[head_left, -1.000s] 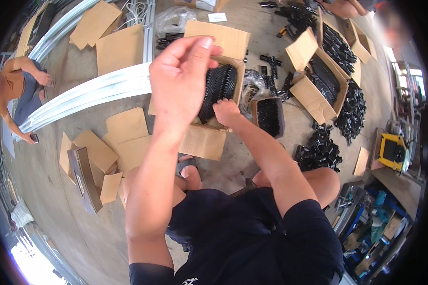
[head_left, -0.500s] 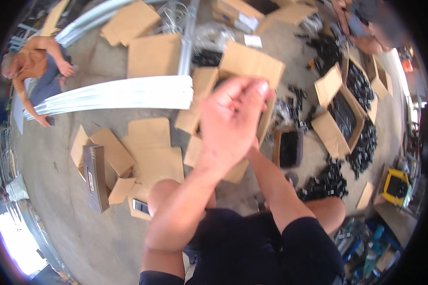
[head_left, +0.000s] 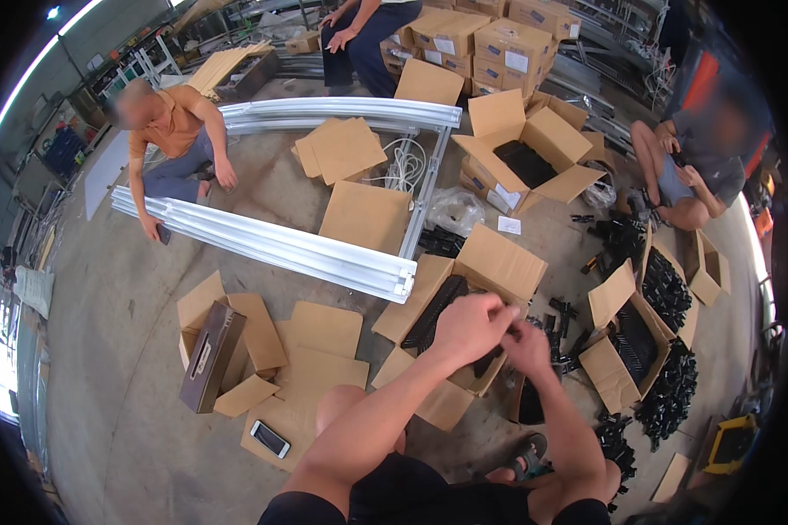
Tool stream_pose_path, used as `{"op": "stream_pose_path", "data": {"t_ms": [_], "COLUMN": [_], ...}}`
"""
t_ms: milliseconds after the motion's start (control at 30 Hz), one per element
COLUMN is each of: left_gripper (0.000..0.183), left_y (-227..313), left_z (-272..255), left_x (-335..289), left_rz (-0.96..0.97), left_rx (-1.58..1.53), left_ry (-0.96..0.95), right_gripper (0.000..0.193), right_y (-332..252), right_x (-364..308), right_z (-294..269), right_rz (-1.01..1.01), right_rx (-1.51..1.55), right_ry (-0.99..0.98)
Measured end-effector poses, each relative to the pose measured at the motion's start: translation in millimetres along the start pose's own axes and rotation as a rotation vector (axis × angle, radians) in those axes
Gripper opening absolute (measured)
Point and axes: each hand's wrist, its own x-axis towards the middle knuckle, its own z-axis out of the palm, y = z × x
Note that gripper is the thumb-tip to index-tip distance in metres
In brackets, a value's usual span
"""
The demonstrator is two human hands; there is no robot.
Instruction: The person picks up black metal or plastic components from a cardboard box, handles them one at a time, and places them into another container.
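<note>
Left hand (head_left: 471, 331): over the open box, centre-right of the frame; thumb and fingers drawn together in a narrow pinch; whether this grip has hold of anything cannot be told.
Right hand (head_left: 529, 350): at the box's right edge; fingers curled, tips close to the left hand's; contents of this grip, if any, hidden.
Open box (head_left: 502, 260): centre-right of the frame, mouth facing up, flaps folded outward; partly covered by both hands.
Black parts (head_left: 435, 311): inside the open box; the visible row's long axis runs from upper right to lower left.
Materials: box of brown cardboard, flat-sided; parts dark, ribbed, closely stacked.
Small box (head_left: 514, 404): below the right hand, dark contents, partly hidden by the forearm.
Right-hand box (head_left: 608, 376): right of the frame, flaps spread, black pieces within; a loose black heap (head_left: 670, 389) lies beside it.
White profiles (head_left: 271, 249): long, grooved, their near end at the open box's left flap.
Phone (head_left: 270, 439): 1, on the flat cardboard (head_left: 328, 337), lower left of centre.
Open room: grey floor (head_left: 140, 367) shows at left; tighter on the right, between box and small box.
</note>
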Motion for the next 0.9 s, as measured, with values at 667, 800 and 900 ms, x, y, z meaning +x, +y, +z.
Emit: {"op": "stream_pose_path", "data": {"t_ms": [667, 800, 900], "left_gripper": [0.025, 0.023, 0.025], "left_y": [13, 22, -4], "left_z": [107, 111, 121], "left_x": [-53, -52, -40], "left_rz": [0.100, -0.022, -0.153], "left_rx": [-0.579, -0.527, -0.899], "left_ry": [-0.526, -0.331, -0.368], "right_gripper": [0.036, 0.058, 0.062], "right_y": [-16, -4, 0], "right_x": [-121, -117, -106], "right_z": [-126, -140, -141], "right_rz": [-0.059, 0.030, -0.048], "right_rx": [0.776, 0.860, 1.102], "right_ry": [0.152, 0.168, 0.254]}}
